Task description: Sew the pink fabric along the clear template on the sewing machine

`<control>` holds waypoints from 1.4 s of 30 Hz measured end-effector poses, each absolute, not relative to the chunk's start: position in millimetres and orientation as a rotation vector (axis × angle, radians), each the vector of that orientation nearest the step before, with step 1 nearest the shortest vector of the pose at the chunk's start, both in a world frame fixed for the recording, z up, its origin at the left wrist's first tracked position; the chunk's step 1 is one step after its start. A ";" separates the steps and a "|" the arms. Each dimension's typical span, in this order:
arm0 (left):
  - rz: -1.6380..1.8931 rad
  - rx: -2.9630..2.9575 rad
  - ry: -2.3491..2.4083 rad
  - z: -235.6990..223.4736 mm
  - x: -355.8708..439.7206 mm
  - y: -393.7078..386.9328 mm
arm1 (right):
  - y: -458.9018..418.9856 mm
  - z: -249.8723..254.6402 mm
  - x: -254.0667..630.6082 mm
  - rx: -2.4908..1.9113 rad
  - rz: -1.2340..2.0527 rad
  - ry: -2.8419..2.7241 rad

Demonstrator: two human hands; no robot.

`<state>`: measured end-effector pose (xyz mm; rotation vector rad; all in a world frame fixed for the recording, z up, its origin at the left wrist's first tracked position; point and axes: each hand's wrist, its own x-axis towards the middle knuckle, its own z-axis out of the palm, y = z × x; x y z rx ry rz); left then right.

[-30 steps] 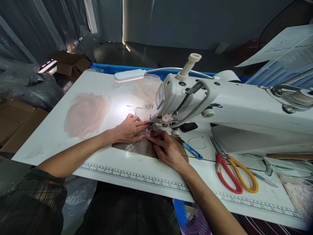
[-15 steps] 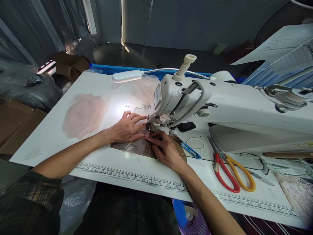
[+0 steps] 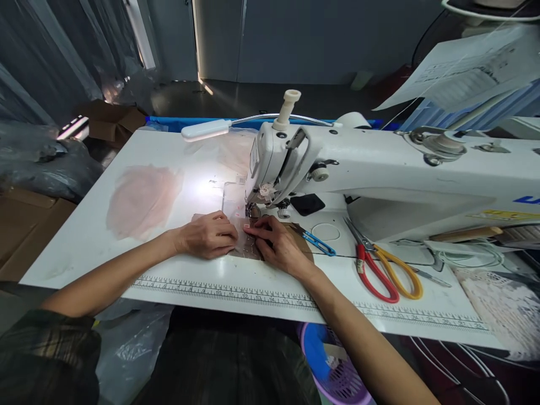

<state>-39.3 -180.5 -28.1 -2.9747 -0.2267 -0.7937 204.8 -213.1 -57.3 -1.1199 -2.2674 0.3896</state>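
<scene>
Positioning seems the step in hand: sheer cloth (image 3: pixel 240 232) lies before the presser foot (image 3: pixel 250 212) — right hand (image 3: pixel 277 242) fingertips touching it, left hand (image 3: pixel 210 235) curled beside, either grip's pinch unclear. Next calls for flat, even guiding.

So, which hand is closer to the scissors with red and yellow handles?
Right. The right hand is left of the scissors, with a small blue tool between them; the left hand is farther left, beyond the right hand.
</scene>
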 end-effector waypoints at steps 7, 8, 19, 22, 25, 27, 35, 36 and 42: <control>-0.901 -2.962 -0.194 -29.4 -39.5 -180.1 | -212.3 -59.9 204.1 -1.098 0.380 -2.256; -0.876 -2.976 -0.189 -30.0 -39.8 -180.4 | -212.3 -60.0 204.1 -1.098 0.383 -2.254; -0.758 -3.028 -0.164 -33.7 -40.3 -184.3 | -213.8 -56.4 203.2 -1.149 0.383 -2.274; -0.672 -3.058 -0.213 -33.8 -40.4 -185.5 | -213.9 -56.5 203.3 -1.146 0.364 -2.273; -0.634 -3.090 -0.243 -32.3 -41.0 -188.1 | -213.9 -57.0 203.1 -1.125 0.359 -2.269; -0.622 -3.114 -0.240 -30.3 -41.4 -190.0 | -214.1 -57.0 202.6 -1.134 0.362 -2.275; -0.531 -3.149 -0.176 -21.0 -37.6 -185.7 | -217.0 -53.2 202.2 -1.150 0.235 -2.346; -0.510 -3.150 -0.153 -19.9 -36.5 -183.6 | -217.2 -52.9 202.4 -1.150 0.223 -2.355; -0.431 -3.170 -0.076 -15.6 -33.3 -175.1 | -217.3 -50.9 201.9 -1.161 0.148 -2.398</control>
